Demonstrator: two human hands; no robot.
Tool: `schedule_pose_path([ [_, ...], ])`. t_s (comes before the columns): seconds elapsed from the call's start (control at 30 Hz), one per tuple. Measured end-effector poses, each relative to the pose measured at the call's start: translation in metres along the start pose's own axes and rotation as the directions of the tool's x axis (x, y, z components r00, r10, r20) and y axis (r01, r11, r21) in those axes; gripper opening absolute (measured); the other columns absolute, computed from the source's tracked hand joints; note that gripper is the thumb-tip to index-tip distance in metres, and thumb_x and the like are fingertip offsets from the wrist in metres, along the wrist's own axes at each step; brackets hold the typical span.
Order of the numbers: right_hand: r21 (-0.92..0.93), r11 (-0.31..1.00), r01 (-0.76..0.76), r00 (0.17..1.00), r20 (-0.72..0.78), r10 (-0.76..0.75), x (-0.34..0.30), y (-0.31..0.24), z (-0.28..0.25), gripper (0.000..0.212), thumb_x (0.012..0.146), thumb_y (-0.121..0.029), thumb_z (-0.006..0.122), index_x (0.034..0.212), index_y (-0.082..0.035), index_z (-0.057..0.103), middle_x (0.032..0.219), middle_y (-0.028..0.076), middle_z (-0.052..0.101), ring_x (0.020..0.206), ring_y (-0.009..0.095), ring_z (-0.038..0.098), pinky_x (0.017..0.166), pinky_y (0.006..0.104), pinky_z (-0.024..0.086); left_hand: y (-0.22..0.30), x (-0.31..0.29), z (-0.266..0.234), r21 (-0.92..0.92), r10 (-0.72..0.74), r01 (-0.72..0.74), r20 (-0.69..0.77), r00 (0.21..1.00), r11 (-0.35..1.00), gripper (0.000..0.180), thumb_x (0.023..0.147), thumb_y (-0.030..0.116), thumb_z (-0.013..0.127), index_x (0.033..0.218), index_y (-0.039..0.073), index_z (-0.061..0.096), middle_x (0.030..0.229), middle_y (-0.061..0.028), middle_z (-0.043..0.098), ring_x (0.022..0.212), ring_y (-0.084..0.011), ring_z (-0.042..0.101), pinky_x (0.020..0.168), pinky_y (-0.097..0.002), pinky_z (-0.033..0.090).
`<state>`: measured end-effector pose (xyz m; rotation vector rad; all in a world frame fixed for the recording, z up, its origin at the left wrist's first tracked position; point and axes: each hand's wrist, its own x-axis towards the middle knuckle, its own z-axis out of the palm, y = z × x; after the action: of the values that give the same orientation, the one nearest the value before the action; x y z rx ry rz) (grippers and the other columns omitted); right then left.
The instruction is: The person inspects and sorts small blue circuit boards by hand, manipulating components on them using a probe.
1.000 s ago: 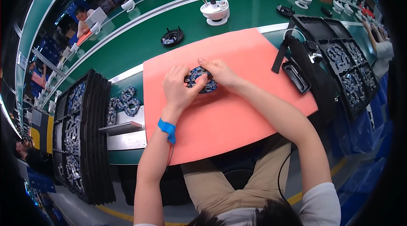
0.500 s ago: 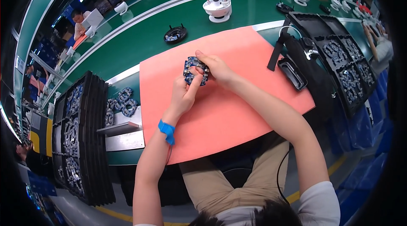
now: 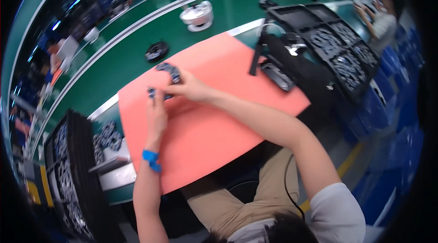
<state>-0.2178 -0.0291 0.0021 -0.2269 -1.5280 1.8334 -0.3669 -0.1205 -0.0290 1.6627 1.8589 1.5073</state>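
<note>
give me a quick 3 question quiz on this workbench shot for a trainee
1. True or false: both hands are on the small dark part over the salmon-pink mat.
2. Which wrist carries the blue band? A) left B) right C) neither
3. Fill in: the round white unit stands on the ____ belt surface beyond the mat.

Key:
1. True: the left hand grips its near end and the right hand its far end.
2. A
3. green
</note>
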Motion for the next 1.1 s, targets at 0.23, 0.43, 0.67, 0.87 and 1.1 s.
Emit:
schedule_pose_path([
  [0.23,-0.62,0.775,0.125,0.791,-0.409,-0.455,-0.032,-0.065,-0.066,0.026,0.075,-0.011,0.071,0.088,-0.005,0.049,0.079,0.001,0.054,0.071,0.008,0.051,0.062,0.0237,0.044,0.04,0.001,0.005,-0.148,-0.124,0.192,0.376,0.918,0.97,0.034,0.084,0.011,0.056,0.111,0.003,0.037,0.089,-0.0057,0.044,0.068,-0.0108,0.046,0.058,-0.0224,0.041],
  [0.43,-0.734,0.638,-0.234,0.261,-0.679,-0.686,-0.15,-0.16,-0.232,0.035,0.069,-0.017,0.076,0.084,-0.003,0.048,0.072,0.005,0.058,0.063,0.014,0.055,0.059,0.0315,0.047,0.034,-0.004,0.023,0.092,0.136,-0.178,0.35,0.927,0.98,0.044,0.078,0.007,0.058,0.115,0.004,0.036,0.102,-0.0079,0.041,0.096,-0.015,0.044,0.072,-0.0262,0.042],
  [0.67,-0.636,0.309,-0.707,0.346,-0.692,-0.634,-0.246,-0.206,-0.292,0.042,0.061,-0.022,0.079,0.078,-0.003,0.046,0.068,0.008,0.06,0.066,0.021,0.06,0.064,0.0331,0.046,0.048,-0.006,0.013,0.192,0.14,-0.216,0.345,0.928,0.957,0.043,0.075,0.009,0.06,0.112,-0.003,0.041,0.107,-0.0187,0.041,0.103,-0.0325,0.044,0.09,-0.0384,0.038],
  [0.87,-0.662,0.116,-0.741,0.508,-0.665,-0.548,-0.257,-0.201,-0.314,0.037,0.07,-0.029,0.072,0.083,-0.001,0.051,0.075,0.012,0.06,0.078,0.029,0.06,0.071,0.0383,0.045,0.059,-0.005,0.014,0.223,0.083,-0.174,0.367,0.927,0.959,0.044,0.075,0.009,0.06,0.113,-0.003,0.041,0.106,-0.0184,0.041,0.101,-0.0315,0.045,0.086,-0.0368,0.041],
  [1.1,-0.74,-0.005,-0.673,0.646,-0.585,-0.491,-0.236,-0.209,-0.342,0.028,0.081,-0.025,0.048,0.079,0.001,0.059,0.087,0.022,0.059,0.09,0.037,0.054,0.079,0.044,0.042,0.059,-0.005,0.018,0.204,0.105,-0.2,0.4,0.911,0.958,0.047,0.075,0.01,0.06,0.115,-0.003,0.04,0.107,-0.0185,0.04,0.102,-0.0315,0.045,0.087,-0.0366,0.041],
])
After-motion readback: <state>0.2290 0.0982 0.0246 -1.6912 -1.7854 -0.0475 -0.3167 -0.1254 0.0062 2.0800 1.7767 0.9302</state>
